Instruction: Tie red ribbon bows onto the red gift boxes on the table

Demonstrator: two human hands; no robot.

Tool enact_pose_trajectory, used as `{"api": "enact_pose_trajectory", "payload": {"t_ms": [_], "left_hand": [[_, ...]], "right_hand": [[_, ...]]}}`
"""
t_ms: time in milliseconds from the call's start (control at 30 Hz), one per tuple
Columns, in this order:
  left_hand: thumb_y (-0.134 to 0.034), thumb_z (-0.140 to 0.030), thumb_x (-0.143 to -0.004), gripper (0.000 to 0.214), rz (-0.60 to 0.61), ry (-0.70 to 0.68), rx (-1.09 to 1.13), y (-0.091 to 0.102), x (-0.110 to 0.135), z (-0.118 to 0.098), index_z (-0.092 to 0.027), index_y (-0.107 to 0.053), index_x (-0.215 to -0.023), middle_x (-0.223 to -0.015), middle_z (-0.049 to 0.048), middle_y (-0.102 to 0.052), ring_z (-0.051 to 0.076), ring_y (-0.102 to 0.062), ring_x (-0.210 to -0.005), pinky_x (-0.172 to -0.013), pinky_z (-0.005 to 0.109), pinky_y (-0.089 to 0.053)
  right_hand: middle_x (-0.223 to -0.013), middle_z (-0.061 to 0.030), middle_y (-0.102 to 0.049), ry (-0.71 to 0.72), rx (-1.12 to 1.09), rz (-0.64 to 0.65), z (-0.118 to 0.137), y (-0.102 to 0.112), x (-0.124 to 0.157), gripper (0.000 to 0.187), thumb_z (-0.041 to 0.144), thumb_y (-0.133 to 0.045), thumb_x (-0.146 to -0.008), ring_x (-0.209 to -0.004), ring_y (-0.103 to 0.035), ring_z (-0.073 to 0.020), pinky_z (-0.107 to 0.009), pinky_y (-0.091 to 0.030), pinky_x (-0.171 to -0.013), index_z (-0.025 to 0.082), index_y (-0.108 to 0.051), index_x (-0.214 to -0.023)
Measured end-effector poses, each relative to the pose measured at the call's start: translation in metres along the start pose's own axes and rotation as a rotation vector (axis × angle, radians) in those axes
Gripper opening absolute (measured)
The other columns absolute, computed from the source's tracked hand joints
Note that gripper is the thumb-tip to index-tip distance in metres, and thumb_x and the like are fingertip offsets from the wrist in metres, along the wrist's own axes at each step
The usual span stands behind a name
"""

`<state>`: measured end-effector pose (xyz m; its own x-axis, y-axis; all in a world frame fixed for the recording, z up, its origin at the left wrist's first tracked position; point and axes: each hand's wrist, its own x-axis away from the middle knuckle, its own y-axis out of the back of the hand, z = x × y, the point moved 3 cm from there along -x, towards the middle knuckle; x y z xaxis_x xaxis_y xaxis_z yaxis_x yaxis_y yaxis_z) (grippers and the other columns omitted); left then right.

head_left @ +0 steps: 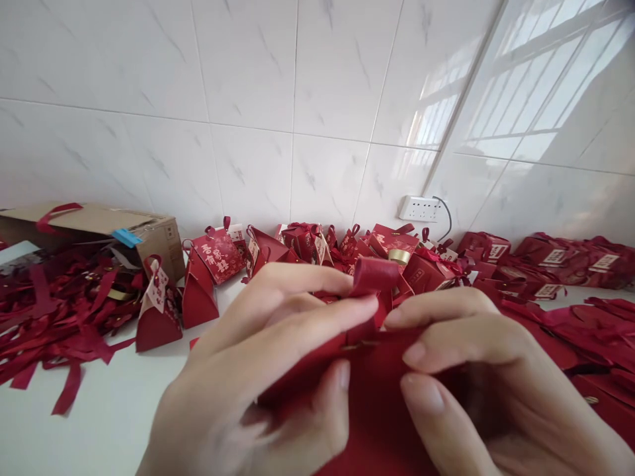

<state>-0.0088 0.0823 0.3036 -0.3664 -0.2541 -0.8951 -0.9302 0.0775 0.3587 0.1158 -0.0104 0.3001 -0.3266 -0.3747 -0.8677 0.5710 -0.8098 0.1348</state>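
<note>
Close in front of me is a dark red gift box (377, 410), with a red ribbon loop (376, 274) standing up from its top edge. A small gold metal piece (360, 344) shows where the ribbon meets the box. My left hand (262, 370) is closed round the box's left side, its index and middle fingers against the ribbon and its thumb on the near face. My right hand (486, 370) has curled fingers and thumb at the box's upper right edge. The palm side of the right hand is in shadow, and the box's lower part runs out of view.
Several finished red gift boxes (201, 291) stand along the tiled wall (248, 99). Loose red ribbons (74, 317) lie by a cardboard box (153, 241) on the left. More red packs (555, 258) fill the right side of the white table (99, 430). A power strip (419, 209) is against the wall.
</note>
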Motion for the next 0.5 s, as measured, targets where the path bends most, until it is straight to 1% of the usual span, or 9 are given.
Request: {"api": "enact_pose_trajectory", "payload": {"t_ms": [67, 133, 200, 267, 300, 333, 433, 500], "left_hand": [[-0.059, -0.012, -0.08, 0.038, 0.04, 0.008, 0.01, -0.002, -0.003, 0.004, -0.03, -0.064, -0.113, -0.111, -0.0008, -0.065, 0.018, -0.064, -0.099, -0.086, 0.029, -0.057], [-0.059, -0.013, -0.081, 0.037, 0.063, 0.035, 0.01, -0.005, -0.006, 0.009, -0.029, -0.065, -0.113, -0.112, -0.0001, -0.064, 0.018, -0.063, -0.101, -0.09, 0.028, -0.055], [-0.059, -0.013, -0.081, 0.036, 0.076, 0.065, 0.002, -0.009, -0.007, 0.014, -0.028, -0.065, -0.113, -0.114, 0.0, -0.063, 0.017, -0.062, -0.103, -0.092, 0.026, -0.054], [-0.059, -0.013, -0.081, 0.035, 0.076, 0.078, -0.003, -0.014, -0.009, 0.019, -0.027, -0.066, -0.112, -0.115, -0.0002, -0.063, 0.016, -0.062, -0.104, -0.093, 0.024, -0.053], [-0.059, -0.013, -0.081, 0.035, 0.073, 0.078, -0.002, -0.016, -0.01, 0.021, -0.027, -0.066, -0.112, -0.115, -0.0003, -0.063, 0.015, -0.061, -0.105, -0.094, 0.023, -0.053], [-0.059, -0.013, -0.081, 0.034, 0.071, 0.078, 0.001, -0.019, -0.01, 0.023, -0.026, -0.066, -0.111, -0.115, -0.0001, -0.063, 0.015, -0.061, -0.106, -0.094, 0.023, -0.053], [-0.057, -0.013, -0.082, 0.033, 0.083, 0.095, 0.007, -0.024, -0.012, 0.028, -0.025, -0.066, -0.111, -0.116, 0.0007, -0.062, 0.015, -0.061, -0.107, -0.095, 0.023, -0.052], [-0.055, -0.013, -0.083, 0.033, 0.097, 0.113, 0.017, -0.026, -0.013, 0.03, -0.025, -0.065, -0.112, -0.116, 0.0013, -0.062, 0.015, -0.061, -0.107, -0.095, 0.024, -0.053]], "right_hand": [[-0.081, -0.0043, -0.063, -0.024, 0.008, -0.014, -0.006, -0.001, -0.003, 0.012, 0.02, -0.057, -0.086, -0.078, -0.063, -0.0214, -0.032, -0.05, -0.061, 0.023, -0.057, -0.074], [-0.085, -0.0037, -0.064, -0.026, 0.01, 0.023, -0.012, -0.002, -0.006, 0.018, 0.018, -0.051, -0.089, -0.082, -0.063, -0.0198, -0.032, -0.051, -0.067, 0.023, -0.055, -0.072], [-0.095, -0.0032, -0.063, -0.024, -0.028, 0.029, -0.019, -0.001, -0.008, 0.018, 0.012, -0.047, -0.089, -0.095, -0.062, -0.0195, -0.032, -0.052, -0.076, 0.024, -0.056, -0.081], [-0.108, -0.0028, -0.059, -0.042, -0.097, -0.058, -0.025, 0.002, -0.01, 0.027, 0.004, -0.045, -0.084, -0.11, -0.058, -0.0199, -0.035, -0.051, -0.087, 0.027, -0.053, -0.096], [-0.111, -0.0029, -0.057, -0.046, -0.115, -0.109, -0.027, 0.005, -0.011, 0.031, 0.003, -0.046, -0.082, -0.114, -0.056, -0.0204, -0.037, -0.049, -0.09, 0.028, -0.052, -0.1], [-0.111, -0.0032, -0.056, -0.038, -0.106, -0.133, -0.029, 0.006, -0.012, 0.031, 0.004, -0.048, -0.081, -0.116, -0.054, -0.0213, -0.039, -0.048, -0.092, 0.027, -0.052, -0.1], [-0.103, -0.0047, -0.06, 0.013, 0.044, -0.102, -0.032, 0.009, -0.015, 0.01, 0.015, -0.052, -0.087, -0.111, -0.055, -0.0226, -0.04, -0.044, -0.094, 0.023, -0.058, -0.086], [-0.1, -0.0047, -0.061, 0.018, 0.097, -0.066, -0.035, 0.008, -0.017, 0.009, 0.022, -0.052, -0.09, -0.106, -0.057, -0.0217, -0.039, -0.045, -0.092, 0.022, -0.06, -0.085]]}}
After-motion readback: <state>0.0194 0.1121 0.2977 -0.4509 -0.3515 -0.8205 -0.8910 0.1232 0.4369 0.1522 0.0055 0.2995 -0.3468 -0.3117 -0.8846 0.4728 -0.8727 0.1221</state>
